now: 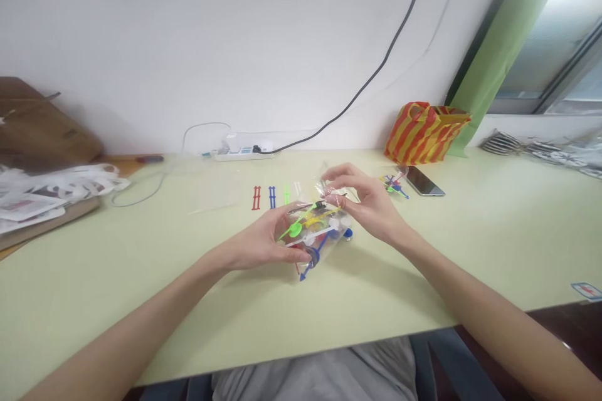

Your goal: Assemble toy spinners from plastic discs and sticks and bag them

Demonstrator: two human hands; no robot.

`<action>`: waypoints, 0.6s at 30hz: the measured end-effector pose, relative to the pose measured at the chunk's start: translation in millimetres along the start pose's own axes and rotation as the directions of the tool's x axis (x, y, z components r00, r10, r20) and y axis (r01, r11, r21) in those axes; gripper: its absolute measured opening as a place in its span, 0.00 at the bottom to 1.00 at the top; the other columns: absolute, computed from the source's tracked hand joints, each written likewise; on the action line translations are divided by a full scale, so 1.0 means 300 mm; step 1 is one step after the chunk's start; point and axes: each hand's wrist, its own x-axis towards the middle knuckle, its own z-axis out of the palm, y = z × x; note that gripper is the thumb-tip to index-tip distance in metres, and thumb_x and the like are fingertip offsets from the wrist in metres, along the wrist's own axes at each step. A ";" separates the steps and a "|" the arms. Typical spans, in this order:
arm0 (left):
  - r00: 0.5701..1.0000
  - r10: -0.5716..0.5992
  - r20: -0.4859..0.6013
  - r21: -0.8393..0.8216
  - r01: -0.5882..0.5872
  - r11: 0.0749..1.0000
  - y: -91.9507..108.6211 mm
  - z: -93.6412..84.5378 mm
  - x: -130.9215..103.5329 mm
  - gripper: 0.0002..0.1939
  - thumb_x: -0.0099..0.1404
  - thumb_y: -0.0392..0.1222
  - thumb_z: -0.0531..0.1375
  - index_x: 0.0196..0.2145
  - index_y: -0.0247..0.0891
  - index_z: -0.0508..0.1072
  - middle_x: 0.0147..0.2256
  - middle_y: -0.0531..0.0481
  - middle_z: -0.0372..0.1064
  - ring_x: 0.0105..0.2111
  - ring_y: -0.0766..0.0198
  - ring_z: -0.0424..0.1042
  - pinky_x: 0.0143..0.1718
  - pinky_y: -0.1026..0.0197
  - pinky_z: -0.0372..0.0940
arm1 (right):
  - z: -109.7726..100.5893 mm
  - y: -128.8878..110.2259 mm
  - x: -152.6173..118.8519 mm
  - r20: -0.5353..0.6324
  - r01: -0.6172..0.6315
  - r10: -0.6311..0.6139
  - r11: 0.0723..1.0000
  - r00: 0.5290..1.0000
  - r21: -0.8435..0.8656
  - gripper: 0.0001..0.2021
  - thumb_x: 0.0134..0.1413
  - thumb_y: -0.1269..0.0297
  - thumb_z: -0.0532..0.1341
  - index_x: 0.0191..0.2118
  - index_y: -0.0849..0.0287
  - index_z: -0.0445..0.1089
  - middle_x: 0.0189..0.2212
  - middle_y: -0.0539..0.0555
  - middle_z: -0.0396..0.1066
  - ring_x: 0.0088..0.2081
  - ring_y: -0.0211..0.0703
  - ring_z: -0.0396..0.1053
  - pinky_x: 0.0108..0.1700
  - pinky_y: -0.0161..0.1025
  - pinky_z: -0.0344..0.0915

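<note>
From where I stand, the person has a clear plastic bag point(316, 233) of colourful plastic pieces lifted just over the pale surface point(226, 319), right in front of them. The left hand point(258, 239) clasps its side, thumb along the near face, while the right hand point(369, 202) pinches the top edge between thumb and fingers. Just beyond, red pieces point(256, 198), blue pieces point(272, 197), green pieces and white ones lie in a row. Off to the right, a small colourful cluster point(394, 184) sits beside a phone point(426, 181), near a striped bag point(423, 135).
</note>
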 end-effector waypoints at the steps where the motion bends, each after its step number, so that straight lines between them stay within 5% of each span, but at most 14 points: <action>1: 1.000 0.004 0.002 -0.004 -0.004 1.000 -0.001 0.000 0.000 0.35 0.58 0.46 0.74 0.60 0.46 0.68 0.49 0.48 0.77 0.48 0.52 0.77 0.49 0.53 0.70 | -0.002 0.001 0.002 -0.005 -0.006 0.006 1.000 1.000 -0.019 0.03 0.61 0.61 0.68 0.38 0.52 0.78 0.46 0.55 0.73 0.52 0.49 0.71 0.55 0.48 0.65; 7: 0.999 0.044 0.016 -0.079 -0.043 0.996 0.001 0.000 0.003 0.39 0.61 0.42 0.72 0.65 0.49 0.62 0.56 0.45 0.73 0.55 0.53 0.74 0.52 0.54 0.70 | -0.010 0.007 0.004 -0.015 -0.033 0.032 0.996 0.999 -0.079 0.06 0.59 0.61 0.69 0.33 0.55 0.75 0.43 0.55 0.73 0.47 0.47 0.72 0.51 0.45 0.65; 14: 1.000 0.021 0.000 -0.106 -0.021 0.994 0.004 0.007 0.004 0.42 0.58 0.42 0.73 0.66 0.47 0.61 0.60 0.42 0.70 0.57 0.48 0.73 0.55 0.51 0.70 | 0.028 -0.004 -0.012 -0.052 -0.009 0.014 0.995 0.999 0.099 0.12 0.59 0.53 0.69 0.32 0.55 0.76 0.38 0.54 0.73 0.43 0.45 0.72 0.48 0.45 0.67; 18: 0.999 0.003 -0.050 -0.092 -0.007 0.996 0.004 0.003 0.005 0.41 0.60 0.44 0.73 0.66 0.44 0.61 0.56 0.42 0.74 0.56 0.48 0.74 0.56 0.49 0.69 | 0.014 0.004 -0.010 0.053 -0.086 0.077 0.975 0.996 0.207 0.24 0.70 0.43 0.54 0.37 0.53 0.81 0.48 0.56 0.75 0.52 0.48 0.72 0.53 0.46 0.67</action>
